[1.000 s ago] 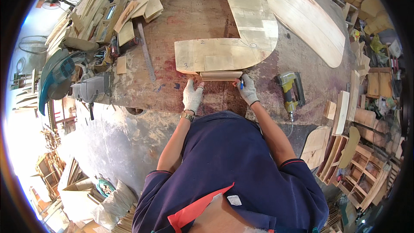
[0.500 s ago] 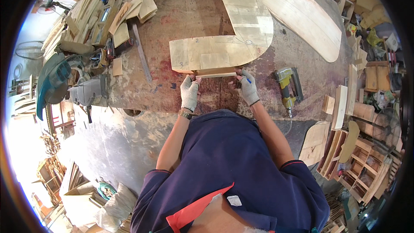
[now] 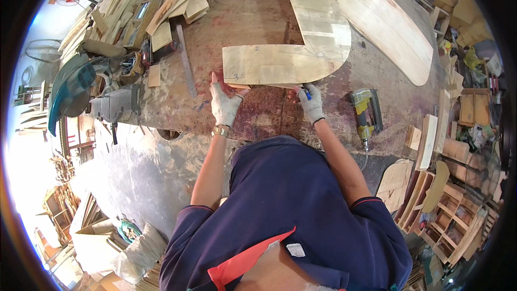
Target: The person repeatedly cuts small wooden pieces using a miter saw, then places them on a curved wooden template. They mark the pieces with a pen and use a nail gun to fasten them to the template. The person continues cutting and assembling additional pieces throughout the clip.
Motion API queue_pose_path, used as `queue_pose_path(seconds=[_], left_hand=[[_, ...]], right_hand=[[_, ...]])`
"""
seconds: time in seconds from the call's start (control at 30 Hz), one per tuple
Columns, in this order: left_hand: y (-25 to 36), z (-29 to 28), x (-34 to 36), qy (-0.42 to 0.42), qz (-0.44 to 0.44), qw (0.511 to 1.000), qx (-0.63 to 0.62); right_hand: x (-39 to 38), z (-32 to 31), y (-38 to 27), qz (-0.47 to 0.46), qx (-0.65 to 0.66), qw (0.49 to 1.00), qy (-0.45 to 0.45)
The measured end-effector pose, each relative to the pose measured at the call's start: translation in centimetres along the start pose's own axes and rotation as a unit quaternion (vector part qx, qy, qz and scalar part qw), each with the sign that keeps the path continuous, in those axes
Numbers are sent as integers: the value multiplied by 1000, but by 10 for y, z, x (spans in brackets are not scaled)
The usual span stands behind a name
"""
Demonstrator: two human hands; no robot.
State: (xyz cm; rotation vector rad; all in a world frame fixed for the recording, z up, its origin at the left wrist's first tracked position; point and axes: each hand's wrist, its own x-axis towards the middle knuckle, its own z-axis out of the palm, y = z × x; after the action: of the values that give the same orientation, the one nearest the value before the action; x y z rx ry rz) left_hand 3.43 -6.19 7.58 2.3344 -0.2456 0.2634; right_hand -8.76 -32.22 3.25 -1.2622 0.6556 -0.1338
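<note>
We find the L-shaped panel on the desk: pale wood, rounded outer corner, pen-marked. At its near edge, the left hand has a wide grip; the right hand holds a blue pen. We judge edge positioning in hand, calling next for steady fingers.

Plywd panel | 1 pc, L-shp, pale | outer crnr rounded | on tbl

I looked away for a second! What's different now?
The wooden strip slid forward, mostly out of sight under the curved plywood panel. The left hand let go of it and moved left, thumb and fingers spread. The right hand kept its blue pen. The panel and nail gun stayed put.
</note>
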Motion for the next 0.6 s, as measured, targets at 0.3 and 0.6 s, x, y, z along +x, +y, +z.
queue_pose_path(seconds=[0.3,0.6], left_hand=[[-19,19,24,-181,-8,983,6],[-33,39,31,-165,-240,818,-496]], right_hand=[[7,5,18,4,30,999,12],[17,10,28,-5,17,1000,-9]])
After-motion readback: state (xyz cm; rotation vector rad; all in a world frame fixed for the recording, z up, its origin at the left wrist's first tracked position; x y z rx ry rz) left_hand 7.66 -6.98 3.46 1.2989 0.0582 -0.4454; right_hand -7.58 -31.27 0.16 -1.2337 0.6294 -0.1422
